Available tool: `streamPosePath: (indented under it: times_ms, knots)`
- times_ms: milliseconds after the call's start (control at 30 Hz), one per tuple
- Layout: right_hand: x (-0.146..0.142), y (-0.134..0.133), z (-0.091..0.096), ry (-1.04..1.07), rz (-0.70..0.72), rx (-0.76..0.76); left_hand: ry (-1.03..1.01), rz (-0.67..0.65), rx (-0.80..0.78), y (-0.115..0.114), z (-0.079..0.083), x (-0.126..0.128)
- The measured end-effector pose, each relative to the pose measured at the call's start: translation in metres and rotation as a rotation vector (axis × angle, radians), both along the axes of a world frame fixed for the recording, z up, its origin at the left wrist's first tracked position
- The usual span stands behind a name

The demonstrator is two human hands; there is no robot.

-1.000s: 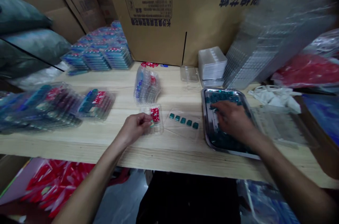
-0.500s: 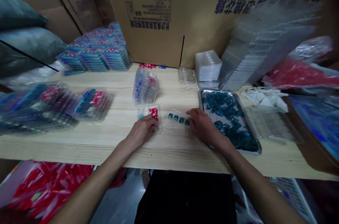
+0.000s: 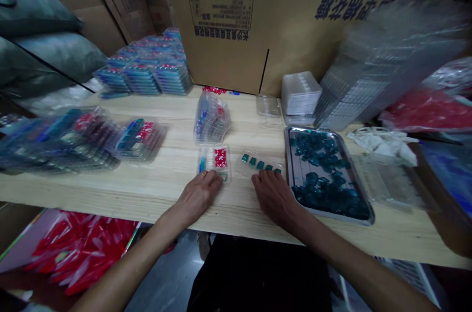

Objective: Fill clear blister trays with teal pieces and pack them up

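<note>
My left hand [image 3: 201, 193] is closed at the lower edge of a small clear plastic case [image 3: 209, 155]. In that case lie a red patterned card [image 3: 220, 157] and a blue piece [image 3: 202, 162]. Bent fingers of my right hand [image 3: 273, 196] grip the near edge of a clear plastic tray [image 3: 241, 170]. A slanting row of several teal gem-like pieces [image 3: 260, 165] sits in it, and my fingers cover part of the tray. Close by on the right, a metal tray [image 3: 288, 164] holds many loose teal pieces [image 3: 319, 186].
Filled clear packs [image 3: 142, 140] and a leaning stack of packs [image 3: 212, 118] stand left and centre. Behind are clear lids [image 3: 300, 93], tall stacked plastic trays [image 3: 361, 66] and a big cardboard box [image 3: 224, 56]. A white cloth [image 3: 383, 142] lies right. Red pieces [image 3: 84, 243] fill a box below.
The view has shifted slightly. My right hand has drawn back toward the near edge of the gem tray, uncovering more teal pieces. My left hand has slid lower on the case, exposing the red card.
</note>
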State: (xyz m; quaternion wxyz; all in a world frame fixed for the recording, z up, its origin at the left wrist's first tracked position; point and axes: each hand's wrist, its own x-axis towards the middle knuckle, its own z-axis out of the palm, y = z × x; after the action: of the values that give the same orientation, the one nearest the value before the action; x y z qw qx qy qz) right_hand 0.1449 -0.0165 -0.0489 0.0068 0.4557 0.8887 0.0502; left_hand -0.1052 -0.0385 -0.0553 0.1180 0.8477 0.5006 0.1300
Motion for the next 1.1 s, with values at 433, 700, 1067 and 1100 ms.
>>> streamPosePath:
  times_ms: [433, 700, 1067, 1100]
  knots:
    - [-0.037, 0.019, 0.050, 1.312, -0.262, -0.573, -1.180, 0.634, -0.308, -0.045, 0.006, 0.033]
    - [-0.108, 0.036, -0.022, 1.067, -0.299, -0.281, -0.564, 0.751, 0.053, 0.009, -0.010, -0.008]
    - [-0.091, 0.033, -0.053, 1.072, -0.347, -0.258, -0.056, 0.777, 0.011, 0.012, 0.005, 0.016]
    - [-0.089, 0.031, -0.054, 1.127, -0.371, -0.293, -0.022, 0.780, 0.013, 0.013, 0.007, 0.023]
